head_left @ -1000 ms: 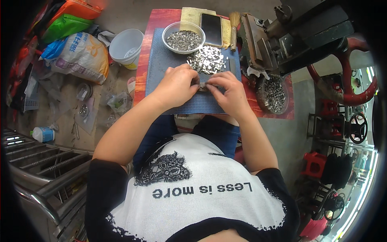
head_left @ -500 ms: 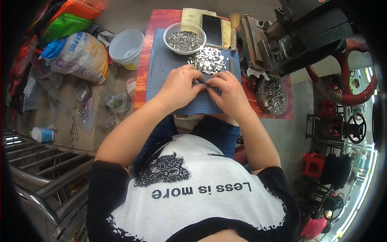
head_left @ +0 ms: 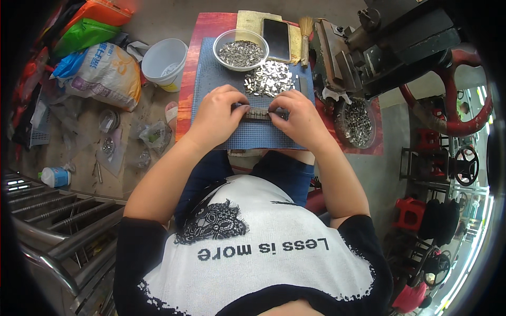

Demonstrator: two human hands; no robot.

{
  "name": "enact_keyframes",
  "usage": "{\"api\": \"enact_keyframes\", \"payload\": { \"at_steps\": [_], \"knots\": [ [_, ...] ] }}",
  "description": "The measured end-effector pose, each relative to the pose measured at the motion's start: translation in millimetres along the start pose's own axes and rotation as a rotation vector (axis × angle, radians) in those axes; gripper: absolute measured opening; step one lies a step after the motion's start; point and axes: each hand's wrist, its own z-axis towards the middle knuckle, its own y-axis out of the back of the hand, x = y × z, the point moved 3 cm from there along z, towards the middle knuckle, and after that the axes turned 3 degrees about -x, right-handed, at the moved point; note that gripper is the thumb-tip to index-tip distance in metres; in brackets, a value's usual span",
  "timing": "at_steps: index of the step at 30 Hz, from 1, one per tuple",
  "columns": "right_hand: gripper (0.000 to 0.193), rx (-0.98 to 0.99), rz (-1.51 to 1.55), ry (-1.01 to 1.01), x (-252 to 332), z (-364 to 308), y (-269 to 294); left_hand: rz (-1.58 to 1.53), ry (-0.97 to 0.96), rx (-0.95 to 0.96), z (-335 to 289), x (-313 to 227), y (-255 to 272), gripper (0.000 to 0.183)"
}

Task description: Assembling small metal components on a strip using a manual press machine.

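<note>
A dark metal bar with a row of small notches [head_left: 258,114] lies level just above or on the blue ribbed mat [head_left: 232,140]; I cannot tell which. Its left end is pinched between the thumb and fingers of my left hand [head_left: 220,113]. At the other end my right hand [head_left: 297,116] grips it the same way, and the fingers partly hide both ends. Just beyond the bar, a loose pile of small shiny metal pieces [head_left: 270,79] is spread on the mat. A clear round bowl [head_left: 216,51] of thin metal pieces stands behind it.
A phone [head_left: 276,39] and a brush [head_left: 306,37] lie on a yellow cloth [head_left: 247,21] at the back. On the right, a tub of metal pieces [head_left: 357,125] sits below a machine with a red handwheel [head_left: 448,124]. A white bucket [head_left: 164,59] stands left of the red table [head_left: 185,113].
My hands, close together before, have moved apart, the left one going left. The notched bar between them now shows; it was mostly covered by fingers.
</note>
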Motion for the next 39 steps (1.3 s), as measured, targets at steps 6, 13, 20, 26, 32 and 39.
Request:
{"api": "enact_keyframes", "payload": {
  "at_steps": [6, 13, 20, 26, 32, 39],
  "knots": [
    [0.013, 0.131, -0.075, 0.036, 8, 6, 5, 0.027, 0.051, 0.031, -12, 4, 7, 0.020],
    [0.016, 0.200, -0.041, -0.033, 9, 10, 11, 0.071, -0.037, -0.030, -15, 9, 1, 0.022],
    [0.020, -0.137, 0.120, -0.189, -25, -9, 7, 0.037, -0.025, -0.061, -16, 13, 0, 0.020],
    [0.021, -0.161, 0.154, -0.167, -37, -18, -5, 0.058, -0.010, -0.028, -16, 15, -4, 0.020],
    [0.017, -0.338, 0.284, -0.332, -40, -44, 11, 0.039, -0.098, -0.041, -20, 20, 1, 0.026],
    [0.012, -0.299, 0.547, -0.472, -26, -97, 28, 0.039, -0.152, -0.073, -20, 22, 4, 0.033]
  ]
}}
